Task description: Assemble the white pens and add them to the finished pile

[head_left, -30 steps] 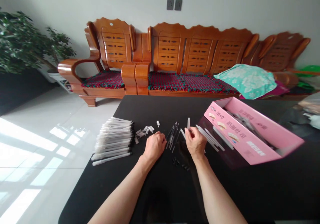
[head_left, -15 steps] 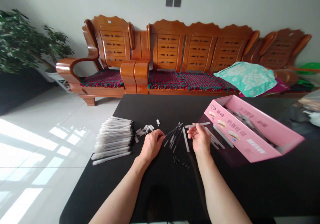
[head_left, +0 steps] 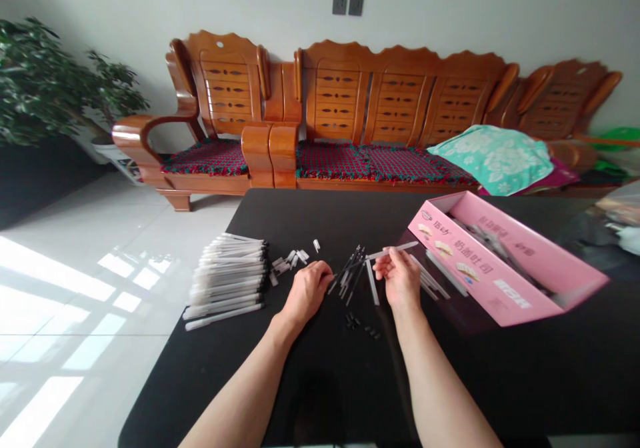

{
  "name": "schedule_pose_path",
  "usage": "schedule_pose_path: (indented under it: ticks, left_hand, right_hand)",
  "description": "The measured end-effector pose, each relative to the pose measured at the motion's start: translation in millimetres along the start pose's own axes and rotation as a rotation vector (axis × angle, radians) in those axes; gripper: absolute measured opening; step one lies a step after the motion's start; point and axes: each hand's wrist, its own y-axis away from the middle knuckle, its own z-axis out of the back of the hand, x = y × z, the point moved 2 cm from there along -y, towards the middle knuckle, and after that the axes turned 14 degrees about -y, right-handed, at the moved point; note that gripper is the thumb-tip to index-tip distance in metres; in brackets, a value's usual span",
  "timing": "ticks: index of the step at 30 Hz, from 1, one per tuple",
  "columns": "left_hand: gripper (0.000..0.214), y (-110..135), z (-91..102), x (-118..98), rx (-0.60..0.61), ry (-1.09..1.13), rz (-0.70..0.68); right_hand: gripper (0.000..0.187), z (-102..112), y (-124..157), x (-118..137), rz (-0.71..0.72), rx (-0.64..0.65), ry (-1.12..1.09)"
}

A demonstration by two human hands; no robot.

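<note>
My right hand (head_left: 401, 278) pinches a clear pen barrel (head_left: 407, 245) between thumb and fingers, its left end pointing toward the refills. My left hand (head_left: 309, 291) is closed at the left edge of a loose pile of dark pen refills (head_left: 353, 269), its fingertips on a thin refill that is mostly hidden. Another clear barrel (head_left: 372, 283) lies between the pile and my right hand. White pen caps (head_left: 290, 261) are scattered beyond my left hand. Several small black plugs (head_left: 353, 321) rest nearer to me.
A thick row of white pens (head_left: 227, 275) lies at the left of the black table (head_left: 225, 381). More barrels (head_left: 430, 278) lie right of my right hand, beside a pink box (head_left: 480, 268) holding pen parts. Behind stands a wooden sofa (head_left: 280, 148) with a turquoise cloth (head_left: 500, 158).
My right hand has brought the barrel slightly left and tilted its left end lower. My left hand has shifted slightly right, and less of the refill at its fingertips shows.
</note>
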Motion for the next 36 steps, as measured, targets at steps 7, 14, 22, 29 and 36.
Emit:
schedule_pose_path:
  ticks: [7,14,22,29,36]
  left_hand:
    - [0.014,-1.6,1.5,-1.5,-0.029,0.014,-0.016]
    - [0.016,0.4,-3.3,-14.8,0.034,0.287,0.037]
    - [0.02,-3.0,17.4,12.8,-0.279,0.035,0.193]
    - [0.007,-2.6,25.4,25.8,0.015,-0.108,0.114]
    - [0.008,-0.3,22.8,33.9,0.151,-0.052,0.065]
  right_hand:
    - [0.028,2.5,-1.5,0.0,-0.001,-0.013,0.04]
    - [0.027,-8.1,10.4,-13.8,-0.286,0.197,0.08]
    - [0.007,7.9,-7.5,-0.8,-0.268,0.015,-0.374]
    - [0.007,3.7,-3.7,-5.9,-0.314,0.116,-0.346]
    - [0.008,1.5,-1.8,-5.6,-0.315,0.133,-0.349]
